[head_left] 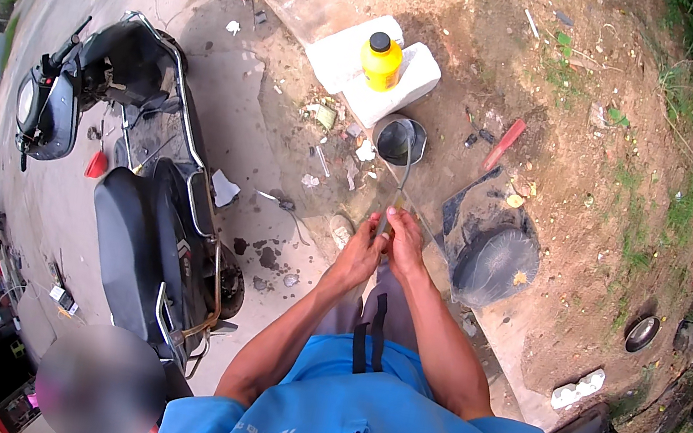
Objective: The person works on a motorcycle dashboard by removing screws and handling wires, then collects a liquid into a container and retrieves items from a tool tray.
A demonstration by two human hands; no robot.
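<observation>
My left hand (359,258) and my right hand (404,242) meet in front of my body, fingers closed around a thin grey hose (406,171). From my fingers the hose runs away from me and over the rim of a small dark bucket (390,145). Its far end lies inside the bucket; what else is in there is too dark to make out. Just beyond the bucket, a yellow bottle with a black cap (380,69) stands among white blocky packages (398,91).
A black scooter (142,245) stands at the left, a red funnel (97,164) by it. Right of my hands lie a black plastic bag (495,266) and a red-handled tool (505,144). Farther right are a round metal dish (642,334) and a white tray (577,390). Litter dots the ground.
</observation>
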